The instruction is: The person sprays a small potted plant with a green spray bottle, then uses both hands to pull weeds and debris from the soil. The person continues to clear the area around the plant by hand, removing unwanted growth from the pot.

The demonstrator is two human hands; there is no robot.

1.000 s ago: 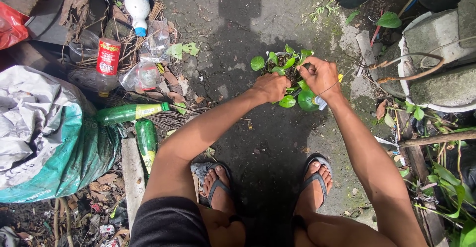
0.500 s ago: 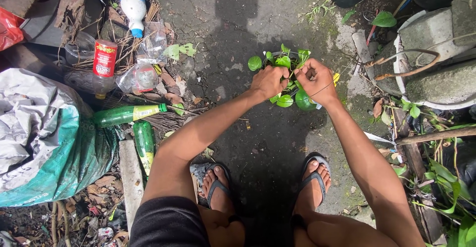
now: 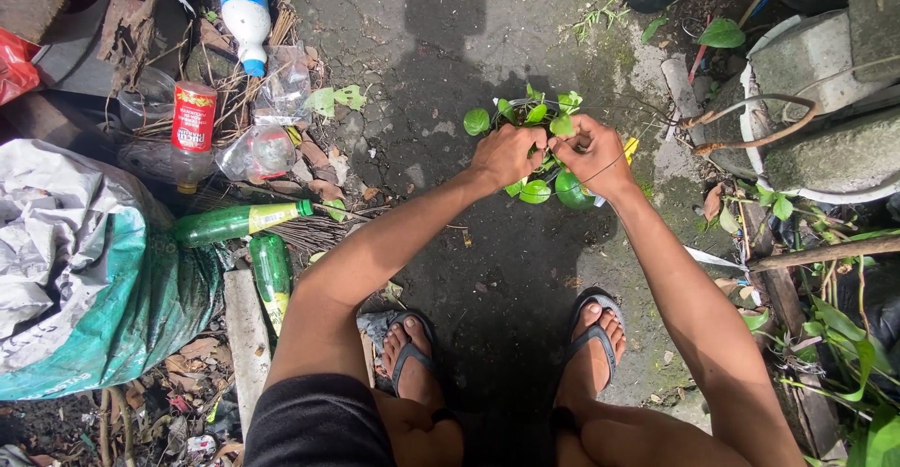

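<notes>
I squat on dark wet ground with both arms stretched forward. A small green-leaved plant (image 3: 534, 115) sits on the ground under my hands. My left hand (image 3: 504, 155) is closed over the plant's left side. Fingertips of my right hand (image 3: 592, 155) pinch a stem or thin wire among the leaves, touching the left hand. A round green pot or leaf (image 3: 570, 191) shows below my right hand, and a bit of yellow (image 3: 630, 149) peeks out beside it. What exactly each hand grips is hidden by the fingers.
Two green bottles (image 3: 244, 222) lie at left beside a grey-green sack (image 3: 84, 289). A red-labelled bottle (image 3: 193, 129), a white and blue bottle (image 3: 246, 12) and clear plastic litter lie behind. Concrete blocks (image 3: 825, 73), sticks and weeds crowd the right. My sandalled feet (image 3: 412, 354) are below.
Both hands have drawn closer together over the plant, and the right hand has shifted slightly left to meet the left. The view has tilted a little.
</notes>
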